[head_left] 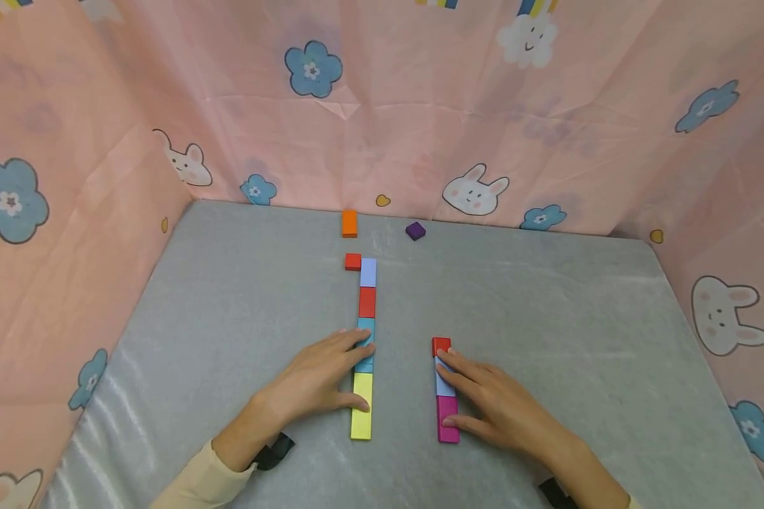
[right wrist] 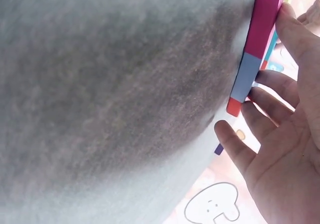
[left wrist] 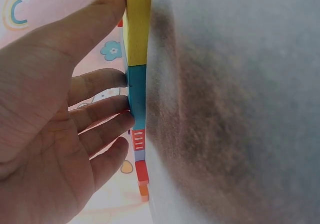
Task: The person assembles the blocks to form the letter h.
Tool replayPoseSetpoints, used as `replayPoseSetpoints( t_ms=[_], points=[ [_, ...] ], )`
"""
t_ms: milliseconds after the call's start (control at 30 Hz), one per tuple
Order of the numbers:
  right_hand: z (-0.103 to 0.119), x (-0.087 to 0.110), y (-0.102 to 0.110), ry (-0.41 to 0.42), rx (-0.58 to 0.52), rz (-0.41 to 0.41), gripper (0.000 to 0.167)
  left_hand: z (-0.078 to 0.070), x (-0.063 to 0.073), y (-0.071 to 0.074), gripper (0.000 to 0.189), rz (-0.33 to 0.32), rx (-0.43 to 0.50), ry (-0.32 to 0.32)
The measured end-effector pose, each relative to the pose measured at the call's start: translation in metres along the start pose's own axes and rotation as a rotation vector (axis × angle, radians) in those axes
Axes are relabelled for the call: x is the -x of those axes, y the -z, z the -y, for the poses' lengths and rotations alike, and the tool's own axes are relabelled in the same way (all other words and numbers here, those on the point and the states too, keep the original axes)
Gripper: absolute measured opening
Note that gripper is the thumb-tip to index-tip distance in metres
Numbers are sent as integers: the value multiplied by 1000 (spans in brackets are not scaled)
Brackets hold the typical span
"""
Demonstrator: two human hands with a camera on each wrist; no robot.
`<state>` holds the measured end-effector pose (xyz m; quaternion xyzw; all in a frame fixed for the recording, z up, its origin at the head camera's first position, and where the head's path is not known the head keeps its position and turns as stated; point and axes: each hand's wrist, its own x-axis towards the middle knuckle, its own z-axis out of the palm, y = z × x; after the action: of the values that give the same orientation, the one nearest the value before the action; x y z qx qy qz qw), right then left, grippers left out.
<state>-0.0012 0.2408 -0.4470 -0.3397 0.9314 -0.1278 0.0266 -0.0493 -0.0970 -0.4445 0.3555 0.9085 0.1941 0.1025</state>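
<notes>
"How is the left hand (head_left: 321, 371) set?"

"Fingers extended and a little apart, gripping nothing. The fingertips touch the blue block (left wrist: 137, 98), and the thumb rests on the yellow block (head_left: 361, 424)."

"And the right hand (head_left: 499, 403)?"

"Much the same: fingers loosely spread, closed around nothing. Fingertips touch the lavender block (head_left: 445, 385), with the thumb on the magenta block (head_left: 447, 408)."

"Where do these rows lie?"

"Both run lengthwise toward the far edge of the tabletop (head_left: 566, 318). The longer one is a bit nearer the left edge. From its near end it goes yellow, blue, then a red block (head_left: 367, 302) and a periwinkle block (head_left: 368, 273)."

"The shorter row?"

"A bit nearer the right edge, well apart from the other. Magenta is at its near end, lavender in the middle, and a red end block (head_left: 442, 344) closest to the far edge."

"Anything loose?"

"A small red block (head_left: 353, 262) sits just beside the periwinkle one, on its left-edge side. An orange block (head_left: 350, 224) is by the far edge, and a purple block (head_left: 415, 231), turned cornerwise, is near that edge too, farther toward the right."
</notes>
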Motion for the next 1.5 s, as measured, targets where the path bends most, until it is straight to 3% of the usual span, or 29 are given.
replayPoseSetpoints(
  t_ms=[433, 800, 1033, 1300, 1500],
  points=[
    [1, -2, 3, -73, -11, 97, 79, -1, -1, 0, 89, -7, -1, -15],
    [4, -2, 4, -81, -8, 120, 79, -2, 1, 1, 88, -3, -31, -25],
    [2, -2, 4, -79, -25, 122, 79, 0, 0, 2, 88, -23, -105, -70],
    [-1, -2, 4, -24, -29, 71, 75, 1, -4, 4, 90, -7, -120, -72],
    [-3, -3, 1, -13, -20, 64, 77, 6, -8, 13, 81, -70, -92, -65]
  ],
)
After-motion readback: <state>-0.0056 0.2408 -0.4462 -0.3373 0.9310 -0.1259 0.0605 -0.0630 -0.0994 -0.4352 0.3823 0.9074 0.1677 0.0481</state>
